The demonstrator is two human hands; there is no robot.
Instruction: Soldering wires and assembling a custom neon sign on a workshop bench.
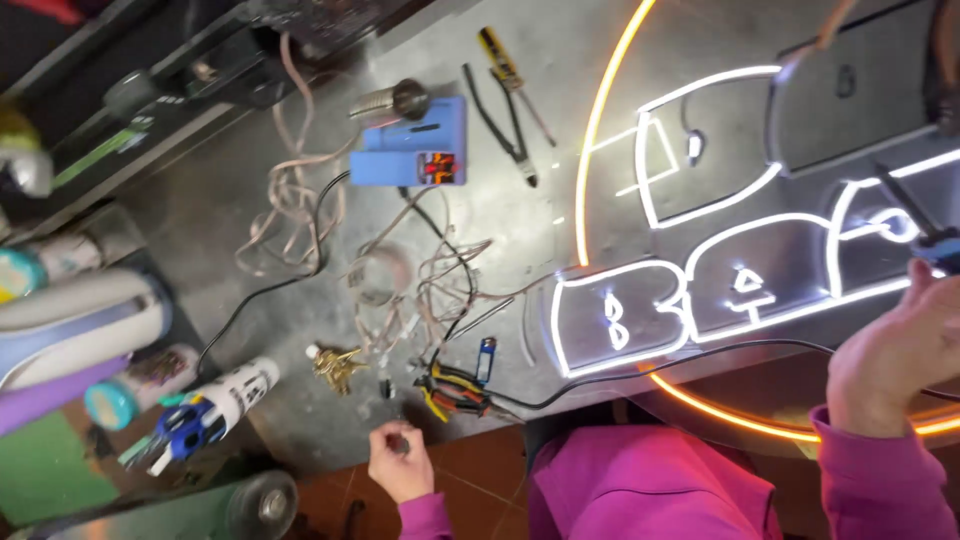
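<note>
Head view, looking down over a metal workbench (pixel 200 215); the picture seems turned, so which hand is which is read from the sleeves and is not certain.

Left hand (pixel 400 470): at the near bench edge, fingers curled in, pinching something small between the fingertips. Too small and blurred to name.

Right hand (pixel 895 350): raised over the lit neon sign (pixel 700 240), fingers loosely bent. A dark tool with a blue body (pixel 935 240) sits at its fingertips; whether the hand grips it or only touches it I cannot tell. Both wrists wear magenta sleeves.

Containers: none open near the hands. Far out past the left hand, at the bench's end, lie a white tube with dark print (pixel 235 390) and blue-handled scissors (pixel 185 425) against it.

Around the left hand:
- just beyond it, yellow-and-red handled pliers (pixel 450 390), with a small blue lighter (pixel 486 358) beside them
- a brass bunch of keys (pixel 335 368) close by
- a tangle of pale and black wires (pixel 400 270) farther out, lying between the hand and a blue soldering station (pixel 415 150)
- black-handled pliers (pixel 505 125) and a yellow screwdriver (pixel 505 65) beyond that

A black cable (pixel 640 365) runs along the sign's near edge, between the two hands.
</note>
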